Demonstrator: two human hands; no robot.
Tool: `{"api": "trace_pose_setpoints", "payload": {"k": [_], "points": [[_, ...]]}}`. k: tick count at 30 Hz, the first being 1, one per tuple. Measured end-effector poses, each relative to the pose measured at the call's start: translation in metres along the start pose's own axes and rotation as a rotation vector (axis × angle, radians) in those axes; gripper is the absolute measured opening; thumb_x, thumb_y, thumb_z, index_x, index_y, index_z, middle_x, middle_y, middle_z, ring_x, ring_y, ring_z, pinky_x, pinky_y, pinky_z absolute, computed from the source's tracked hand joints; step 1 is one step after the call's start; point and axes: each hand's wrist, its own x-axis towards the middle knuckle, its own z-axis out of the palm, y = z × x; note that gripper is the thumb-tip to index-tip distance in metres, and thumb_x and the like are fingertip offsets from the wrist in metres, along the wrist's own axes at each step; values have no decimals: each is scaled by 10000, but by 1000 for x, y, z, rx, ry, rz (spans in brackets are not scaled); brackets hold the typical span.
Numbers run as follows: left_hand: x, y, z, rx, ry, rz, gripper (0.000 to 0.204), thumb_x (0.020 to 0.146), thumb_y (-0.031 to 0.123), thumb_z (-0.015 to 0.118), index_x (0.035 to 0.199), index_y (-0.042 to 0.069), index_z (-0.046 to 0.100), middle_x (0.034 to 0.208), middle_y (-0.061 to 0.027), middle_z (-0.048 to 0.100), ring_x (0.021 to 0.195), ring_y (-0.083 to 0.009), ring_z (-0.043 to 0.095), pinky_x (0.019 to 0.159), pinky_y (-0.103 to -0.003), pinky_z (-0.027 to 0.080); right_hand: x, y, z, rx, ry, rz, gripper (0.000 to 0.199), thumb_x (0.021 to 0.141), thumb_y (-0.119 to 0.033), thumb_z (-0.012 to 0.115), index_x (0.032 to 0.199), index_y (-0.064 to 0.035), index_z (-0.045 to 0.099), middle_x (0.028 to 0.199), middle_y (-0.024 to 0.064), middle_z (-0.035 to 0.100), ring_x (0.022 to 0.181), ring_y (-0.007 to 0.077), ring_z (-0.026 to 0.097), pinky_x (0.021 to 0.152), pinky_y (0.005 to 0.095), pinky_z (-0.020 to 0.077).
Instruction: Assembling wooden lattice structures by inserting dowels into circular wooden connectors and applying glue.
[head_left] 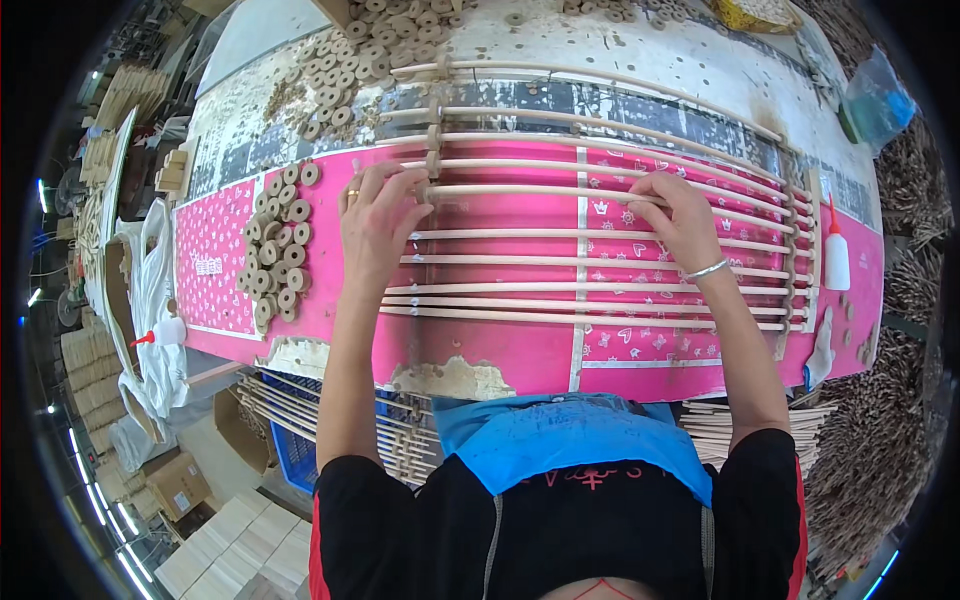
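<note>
While the right hand point(685, 222) pinches the rod point(530, 189) between thumb and fingers well along its length, the left hand point(378, 205) is at its left end. Left fingers are bent, thumb below, index above, tips close together at that end; can't tell if they grip the rod or a disc there, contact is hidden. So the rod runs between the hands, roughly level, over the pink cover point(500, 352) on the table, carrying on past the right hand to the disc row point(791, 262) on the right. Other rods point(560, 262) lie near-parallel on both sides of it: some farther from the body, some nearer, the latter passing between the forearms. Another line of discs point(433, 140) stands just beyond the left fingertips, at the left ends of the far rods. Loose disc pile point(268, 255) is left of the left hand, apart from it; a bigger heap point(345, 75) sits at the far side of the table. White glue bottle point(837, 262), red nozzle up, stands right of the right hand, past the disc row. Second bottle point(170, 331) lies tipped at the table's left edge, nozzle pointing left.
</note>
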Motion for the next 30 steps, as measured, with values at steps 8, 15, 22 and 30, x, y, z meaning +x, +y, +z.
{"api": "trace_pose_setpoints", "payload": {"k": [8,15,22,30], "points": [[-1,-3,15,8,55,8,433,767,201,852,1180,193,722,1087,-16,646,1054,-270,606,959,-441,439,6,4,1,-430,83,-356,148,932,-222,727,901,-77,721,911,65,612,924,269,601,810,426,468],[8,3,8,-18,42,51,440,772,217,865,1180,150,715,1066,-25,660,1030,-272,622,922,-422,463,5,-7,1,-475,129,-357,140,922,-210,733,983,-86,712,928,55,619,918,265,599,804,415,446],[118,-49,24,-124,123,48,362,892,171,768,1247,141,704,1105,-108,709,1044,-333,671,893,-437,525,-16,-29,-4,-324,73,-346,106,887,-154,755,916,-68,699,914,67,657,875,271,632,776,409,469],[227,-87,72,207,-38,-170,353,846,375,766,1073,106,791,1045,-156,778,1024,-359,730,889,-468,567,-21,-31,-16,-267,61,-242,88,885,-118,752,921,-52,705,902,83,669,872,280,637,773,413,479]]}}
